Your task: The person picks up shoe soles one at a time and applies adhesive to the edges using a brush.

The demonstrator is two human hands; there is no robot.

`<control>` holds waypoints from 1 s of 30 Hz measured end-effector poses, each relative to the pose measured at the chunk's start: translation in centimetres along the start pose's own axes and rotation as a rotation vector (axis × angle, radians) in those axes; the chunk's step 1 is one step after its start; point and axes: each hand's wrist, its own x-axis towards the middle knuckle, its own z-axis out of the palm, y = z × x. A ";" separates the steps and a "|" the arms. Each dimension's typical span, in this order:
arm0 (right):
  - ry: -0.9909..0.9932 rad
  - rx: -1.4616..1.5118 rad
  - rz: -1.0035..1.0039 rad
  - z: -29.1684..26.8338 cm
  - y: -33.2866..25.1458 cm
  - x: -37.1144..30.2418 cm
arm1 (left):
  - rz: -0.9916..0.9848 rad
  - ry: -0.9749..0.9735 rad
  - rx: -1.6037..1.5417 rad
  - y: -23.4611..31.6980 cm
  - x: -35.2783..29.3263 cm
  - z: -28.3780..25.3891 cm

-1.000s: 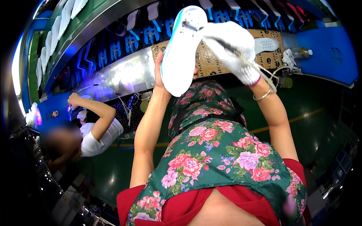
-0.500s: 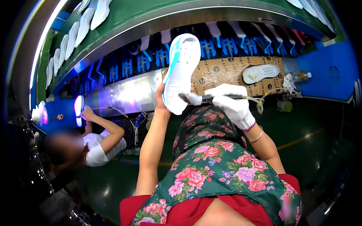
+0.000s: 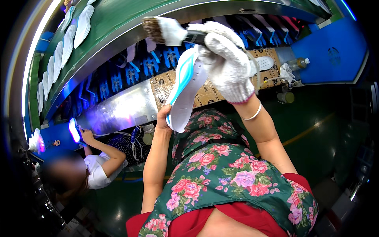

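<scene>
Left grip (image 3: 163, 118) on white-blue sole (image 3: 185, 91), long axis steeply up-right.

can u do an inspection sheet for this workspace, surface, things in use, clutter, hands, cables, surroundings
Surface: shiny metal bench, partly covered by a printed brown cardboard sheet
Things in use: white shoe sole with blue side stripe; brown-bristled brush with black handle, bristles apart from the sole
Clutter: clear plastic bottle with white cap; crumpled white material beside it
Hands: bare left hand grips the sole's near end; right hand in white knit glove holds the brush
Cables: thin white cables hang near the co-worker
Surroundings: co-worker in white top at left; green shelf carrying white sole-shaped pieces
</scene>
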 end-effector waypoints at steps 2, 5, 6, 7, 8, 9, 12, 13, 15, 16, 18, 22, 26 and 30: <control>-0.030 0.047 -0.001 0.3 1.1 0.3 | -0.004 -0.013 -0.011 -0.4 0.2 0.6; -0.041 -0.033 -0.021 1.0 2.4 0.5 | -0.003 -0.017 -0.062 -0.7 0.2 1.7; -0.092 -0.275 -0.078 0.5 2.5 0.8 | -0.007 -0.021 -0.096 -0.7 0.2 2.2; -0.121 -0.377 -0.221 0.2 3.4 0.9 | -0.011 -0.024 -0.130 -0.8 0.2 2.5; -0.097 -0.378 -0.240 -0.2 3.5 1.5 | -0.032 0.004 -0.160 -1.1 0.0 2.8; -0.074 -0.378 -0.258 -0.3 3.4 2.1 | -0.029 0.014 -0.119 -0.8 0.0 3.3; -0.017 -0.257 -0.299 -1.5 2.7 3.2 | 0.001 -0.028 -0.203 -1.7 0.0 2.7; -0.020 -0.239 -0.354 -2.1 2.4 3.6 | 0.003 -0.030 -0.237 -1.5 -0.1 3.1; 0.016 -0.056 -0.302 -3.0 1.1 3.6 | 0.002 -0.036 -0.247 -1.2 -0.1 3.3; 0.032 -0.052 -0.291 -3.4 0.7 3.5 | 0.003 -0.037 -0.223 -1.0 0.0 3.1; 0.092 -0.010 -0.270 -3.9 -0.3 3.2 | 0.008 -0.045 -0.206 -0.7 0.0 2.9; 0.119 0.170 -0.261 -6.4 -2.3 2.1 | 0.011 -0.071 -0.236 0.1 -0.1 3.9; 0.216 0.237 -0.246 -9.8 -2.7 -0.3 | 0.018 -0.128 -0.226 0.8 -0.2 4.4; 0.415 0.235 -0.120 -12.3 -1.8 -3.4 | 0.029 -0.161 -0.219 1.5 -0.1 4.5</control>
